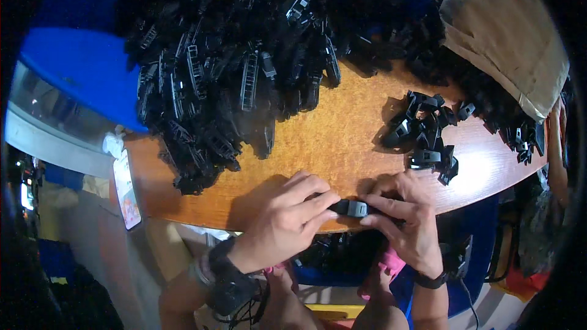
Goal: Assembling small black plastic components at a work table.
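Note:
Near the table's front edge, a small black plastic piece [353,208] with a greyish, shiny end lies between my two hands. My left hand [284,217] pinches its left end between thumb and fingers. At the other end, my right hand [408,217] has its thumb and fingertips closed about the piece. Its exact kind is unclear, since the fingers cover both ends. Just beyond my right hand is a small heap of short black plastic pieces [426,157]. A large pile of long, ladder-like black plastic parts [249,82] spreads over the far left and middle.
The wooden table [330,128] curves along its front edge. A brown paper sack [501,36] stands at the far right, with more black parts beside it. A phone [126,189] with a lit screen is at the left edge, near a blue surface [79,73].

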Demonstrator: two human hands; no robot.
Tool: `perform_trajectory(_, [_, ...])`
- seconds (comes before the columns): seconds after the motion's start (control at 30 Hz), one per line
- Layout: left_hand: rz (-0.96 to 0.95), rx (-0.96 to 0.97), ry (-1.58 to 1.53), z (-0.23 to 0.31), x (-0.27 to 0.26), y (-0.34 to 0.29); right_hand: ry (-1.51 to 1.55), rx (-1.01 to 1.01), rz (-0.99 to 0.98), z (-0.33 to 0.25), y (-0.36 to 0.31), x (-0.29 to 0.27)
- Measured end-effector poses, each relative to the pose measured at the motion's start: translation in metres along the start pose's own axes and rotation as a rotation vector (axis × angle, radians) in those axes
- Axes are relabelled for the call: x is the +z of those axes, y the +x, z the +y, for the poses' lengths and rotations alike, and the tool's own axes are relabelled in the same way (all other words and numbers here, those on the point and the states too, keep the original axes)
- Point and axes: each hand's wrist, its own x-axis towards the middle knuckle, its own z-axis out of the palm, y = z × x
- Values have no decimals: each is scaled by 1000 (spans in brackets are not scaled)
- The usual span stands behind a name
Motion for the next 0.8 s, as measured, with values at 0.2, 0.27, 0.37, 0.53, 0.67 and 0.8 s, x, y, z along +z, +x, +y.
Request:
perform_trajectory(0.2, [-45,41,42,2,2,-4,-56,-6,8,-4,-8,10])
perform_trajectory(0.27, [-147,9,-190,1,-3,-6,-46,-11,38,-1,-19,11])
perform_trajectory(0.37, [27,86,149,-5,-22,-2,126,34,-71,-13,-33,-11])
perform_trajectory(0.53, [32,145,1052,-18,-39,16,-385,220,542,19,-27,-31])
perform_trajectory(0.67, [-105,204,1064,-19,-36,14,-326,157,430,38,-19,-26])
perform_trajectory(0.8, [-106,246,848,-6,-21,-3,-350,97,407,24,-13,-16])
